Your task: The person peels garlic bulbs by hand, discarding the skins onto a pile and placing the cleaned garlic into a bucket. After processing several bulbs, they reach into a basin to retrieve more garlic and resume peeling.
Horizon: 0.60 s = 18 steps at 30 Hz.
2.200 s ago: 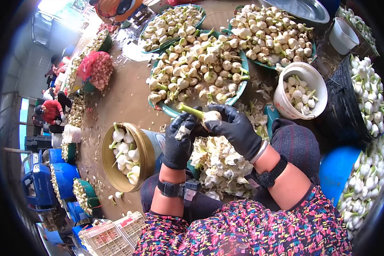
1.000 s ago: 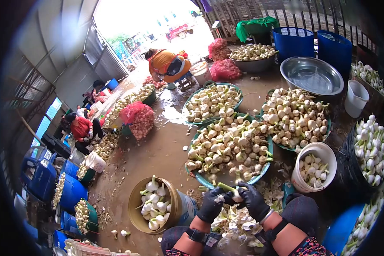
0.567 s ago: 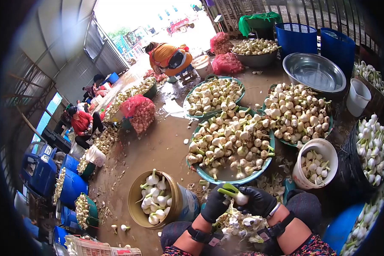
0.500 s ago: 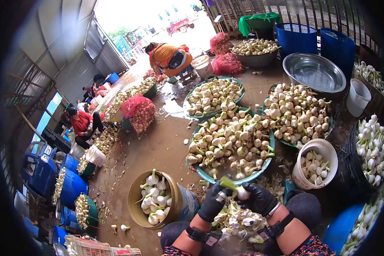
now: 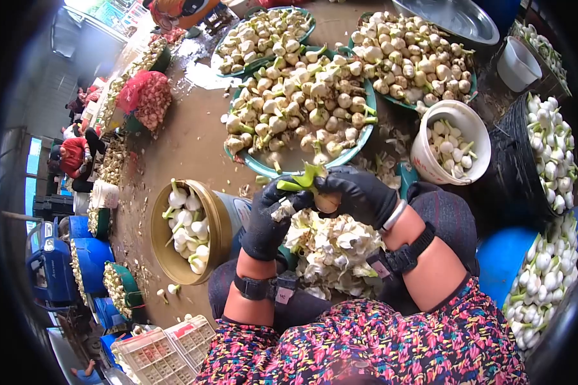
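Observation:
In black gloves, both my hands meet over my lap around one garlic bulb (image 5: 327, 203) with a short green stem. My right hand (image 5: 365, 192) is closed on the bulb from the right side. My left hand (image 5: 267, 217) pinches at its green stem and outer skin from the left, and a whitish scrap shows at its fingers. Below them lies a heap of loose garlic peel (image 5: 334, 247). Just beyond my hands is a wide green tub (image 5: 356, 149) heaped with unpeeled garlic. A tan bucket (image 5: 219, 224) of white cleaned garlic lies tilted at my left.
A white bucket (image 5: 422, 151) with garlic stands to the right, beside a black basket (image 5: 504, 160) full of white bulbs. More garlic tubs and a metal basin (image 5: 459, 19) are at the back. Another person in red (image 5: 74, 156) sits far left, near blue barrels (image 5: 93, 263).
The view has tilted down, showing more of my lap and patterned top. My hands have turned the garlic bulb, and its stem now points up and left, with the left fingers at it.

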Each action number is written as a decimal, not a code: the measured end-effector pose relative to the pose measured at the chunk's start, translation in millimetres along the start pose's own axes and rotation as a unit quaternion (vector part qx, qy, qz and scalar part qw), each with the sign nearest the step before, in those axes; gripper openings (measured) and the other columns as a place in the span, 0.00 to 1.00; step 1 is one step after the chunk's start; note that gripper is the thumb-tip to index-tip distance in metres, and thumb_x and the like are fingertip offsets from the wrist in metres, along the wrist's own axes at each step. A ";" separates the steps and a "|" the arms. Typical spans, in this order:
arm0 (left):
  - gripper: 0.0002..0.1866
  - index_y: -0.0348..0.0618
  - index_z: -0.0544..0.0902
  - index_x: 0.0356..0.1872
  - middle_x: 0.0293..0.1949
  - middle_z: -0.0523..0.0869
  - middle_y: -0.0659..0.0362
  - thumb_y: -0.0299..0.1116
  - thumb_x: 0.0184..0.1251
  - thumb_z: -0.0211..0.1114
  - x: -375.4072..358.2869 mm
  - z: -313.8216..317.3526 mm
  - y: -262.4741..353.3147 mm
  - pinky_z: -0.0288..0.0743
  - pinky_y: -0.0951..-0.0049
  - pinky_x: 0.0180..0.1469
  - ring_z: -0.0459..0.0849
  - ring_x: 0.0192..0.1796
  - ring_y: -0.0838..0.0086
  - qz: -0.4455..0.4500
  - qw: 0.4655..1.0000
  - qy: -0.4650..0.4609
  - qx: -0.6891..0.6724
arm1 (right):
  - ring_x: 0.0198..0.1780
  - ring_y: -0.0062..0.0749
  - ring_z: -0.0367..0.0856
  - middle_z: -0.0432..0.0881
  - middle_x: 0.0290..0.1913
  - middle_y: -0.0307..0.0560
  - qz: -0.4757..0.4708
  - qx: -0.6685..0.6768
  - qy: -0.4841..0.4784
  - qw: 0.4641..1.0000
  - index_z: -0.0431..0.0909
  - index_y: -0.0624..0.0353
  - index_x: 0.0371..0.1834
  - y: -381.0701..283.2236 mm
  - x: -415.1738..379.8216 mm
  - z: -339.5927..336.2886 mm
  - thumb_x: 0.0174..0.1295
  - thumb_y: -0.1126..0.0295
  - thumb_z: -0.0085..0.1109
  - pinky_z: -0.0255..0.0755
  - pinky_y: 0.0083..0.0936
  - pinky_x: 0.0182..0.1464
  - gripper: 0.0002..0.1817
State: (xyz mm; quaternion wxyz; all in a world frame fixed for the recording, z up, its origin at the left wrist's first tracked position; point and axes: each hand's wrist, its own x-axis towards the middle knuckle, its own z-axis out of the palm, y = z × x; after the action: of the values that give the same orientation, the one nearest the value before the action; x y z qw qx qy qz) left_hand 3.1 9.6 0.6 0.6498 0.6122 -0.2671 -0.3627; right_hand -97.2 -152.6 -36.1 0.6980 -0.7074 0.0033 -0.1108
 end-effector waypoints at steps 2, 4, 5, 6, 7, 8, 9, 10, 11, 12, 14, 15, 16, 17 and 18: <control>0.06 0.34 0.79 0.34 0.34 0.82 0.60 0.23 0.55 0.63 0.8 3.4 5.1 0.74 0.77 0.42 0.80 0.36 0.77 0.003 1.000 0.019 0.008 | 0.26 0.32 0.75 0.74 0.23 0.41 0.161 0.214 0.053 0.962 0.76 0.61 0.33 8.1 7.1 11.0 0.56 0.66 0.58 0.71 0.26 0.33 0.09; 0.09 0.35 0.81 0.37 0.33 0.83 0.59 0.30 0.58 0.62 0.8 -3.1 5.7 0.74 0.76 0.38 0.80 0.34 0.78 -0.009 0.999 0.012 0.051 | 0.25 0.37 0.75 0.73 0.22 0.43 0.108 0.186 0.115 0.970 0.76 0.61 0.31 0.8 9.1 23.1 0.55 0.66 0.58 0.70 0.27 0.32 0.09; 0.11 0.34 0.80 0.37 0.32 0.82 0.59 0.33 0.60 0.61 1.4 -2.4 3.0 0.74 0.77 0.36 0.79 0.31 0.78 0.057 0.994 0.010 0.093 | 0.24 0.42 0.74 0.73 0.20 0.45 0.052 0.157 0.175 0.971 0.76 0.61 0.29 -4.3 9.2 28.2 0.54 0.66 0.58 0.70 0.28 0.31 0.09; 0.11 0.34 0.80 0.37 0.32 0.82 0.59 0.33 0.60 0.61 2.8 -5.7 1.5 0.74 0.77 0.36 0.79 0.31 0.78 0.059 0.994 0.014 0.093 | 0.28 0.45 0.75 0.75 0.24 0.49 -0.037 -0.144 0.205 0.967 0.75 0.61 0.29 -4.2 4.9 25.4 0.52 0.69 0.55 0.68 0.34 0.34 0.07; 0.12 0.34 0.79 0.39 0.32 0.82 0.59 0.33 0.61 0.61 4.5 -9.9 -1.1 0.74 0.76 0.36 0.80 0.31 0.77 0.039 0.999 0.037 0.007 | 0.31 0.47 0.74 0.75 0.27 0.50 -0.121 -0.240 0.204 0.941 0.76 0.60 0.31 -13.6 -0.5 25.5 0.51 0.70 0.54 0.67 0.37 0.36 0.07; 0.13 0.33 0.79 0.40 0.32 0.82 0.58 0.33 0.61 0.60 5.7 -15.2 -6.4 0.75 0.76 0.36 0.80 0.31 0.76 0.017 0.995 0.061 -0.081 | 0.35 0.49 0.74 0.76 0.31 0.51 -0.202 -0.332 0.200 0.899 0.76 0.59 0.32 -22.3 -8.0 27.7 0.50 0.71 0.52 0.66 0.40 0.38 0.07; 0.15 0.32 0.78 0.44 0.32 0.82 0.57 0.34 0.62 0.59 9.7 -29.4 -20.2 0.75 0.74 0.36 0.81 0.30 0.73 0.154 0.979 0.051 0.119 | 0.39 0.48 0.73 0.76 0.37 0.51 -0.188 -0.365 0.137 0.902 0.76 0.58 0.34 -19.0 -13.9 32.4 0.50 0.71 0.50 0.65 0.41 0.42 0.09; 0.15 0.32 0.78 0.44 0.32 0.82 0.57 0.34 0.62 0.59 8.1 -25.9 -15.1 0.75 0.74 0.36 0.81 0.30 0.73 0.155 0.979 0.053 0.121 | 0.39 0.49 0.76 0.79 0.36 0.51 -0.174 -0.386 0.091 0.901 0.77 0.58 0.34 -13.9 -18.3 40.2 0.52 0.70 0.49 0.68 0.41 0.43 0.09; 0.15 0.32 0.78 0.44 0.32 0.82 0.56 0.34 0.63 0.59 6.6 -20.2 -8.4 0.75 0.74 0.36 0.81 0.31 0.73 0.102 0.991 0.059 0.056 | 0.39 0.49 0.78 0.80 0.36 0.52 -0.041 -0.410 -0.065 0.909 0.78 0.58 0.35 -10.2 -22.4 45.8 0.52 0.70 0.49 0.70 0.41 0.43 0.11; 0.15 0.32 0.78 0.45 0.33 0.82 0.56 0.34 0.63 0.59 5.5 -15.6 -1.4 0.75 0.74 0.37 0.81 0.31 0.73 0.048 0.997 0.063 -0.009 | 0.40 0.49 0.80 0.81 0.36 0.53 0.095 -0.415 -0.217 0.878 0.79 0.58 0.36 -6.9 -24.1 49.3 0.52 0.70 0.48 0.72 0.40 0.43 0.12; 0.15 0.33 0.78 0.46 0.34 0.82 0.56 0.33 0.63 0.59 2.8 -15.8 -0.5 0.75 0.74 0.39 0.81 0.36 0.74 0.056 0.997 0.056 0.010 | 0.40 0.48 0.81 0.82 0.36 0.54 0.149 -0.422 -0.215 0.868 0.80 0.58 0.37 0.3 -24.8 48.6 0.51 0.70 0.48 0.73 0.40 0.43 0.13; 0.15 0.33 0.78 0.46 0.36 0.82 0.56 0.33 0.64 0.58 2.7 -19.6 -5.9 0.75 0.74 0.40 0.81 0.38 0.74 0.064 0.995 0.061 0.038 | 0.41 0.48 0.81 0.82 0.36 0.55 0.202 -0.431 -0.217 0.852 0.80 0.58 0.38 2.0 -24.6 45.1 0.51 0.71 0.49 0.75 0.39 0.43 0.14; 0.15 0.32 0.77 0.46 0.37 0.82 0.56 0.33 0.64 0.58 2.5 -21.9 -9.0 0.75 0.73 0.42 0.80 0.40 0.73 0.070 0.993 0.063 0.068 | 0.42 0.47 0.82 0.82 0.38 0.56 0.236 -0.448 -0.252 0.825 0.81 0.58 0.39 -2.1 -20.2 38.1 0.50 0.71 0.49 0.74 0.38 0.44 0.14; 0.15 0.32 0.77 0.46 0.37 0.82 0.56 0.33 0.64 0.58 1.9 -22.4 -11.8 0.75 0.73 0.42 0.80 0.40 0.73 0.067 0.993 0.061 0.071 | 0.42 0.46 0.81 0.82 0.38 0.56 0.243 -0.441 -0.246 0.828 0.81 0.59 0.37 -2.6 -21.6 35.8 0.50 0.71 0.49 0.74 0.38 0.45 0.14; 0.14 0.32 0.77 0.46 0.38 0.82 0.57 0.32 0.64 0.58 3.2 -21.3 -14.7 0.75 0.73 0.43 0.80 0.41 0.73 0.123 0.983 0.077 0.116 | 0.42 0.46 0.81 0.82 0.38 0.56 0.249 -0.434 -0.240 0.832 0.82 0.59 0.36 -2.4 -23.0 33.5 0.50 0.70 0.50 0.74 0.38 0.45 0.13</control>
State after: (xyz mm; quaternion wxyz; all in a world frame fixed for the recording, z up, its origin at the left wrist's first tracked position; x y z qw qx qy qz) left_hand 19.7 20.0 -16.5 0.6328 0.6719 -0.3299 -0.1982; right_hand -114.6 -115.8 -37.2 0.3018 -0.9172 0.0594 0.2533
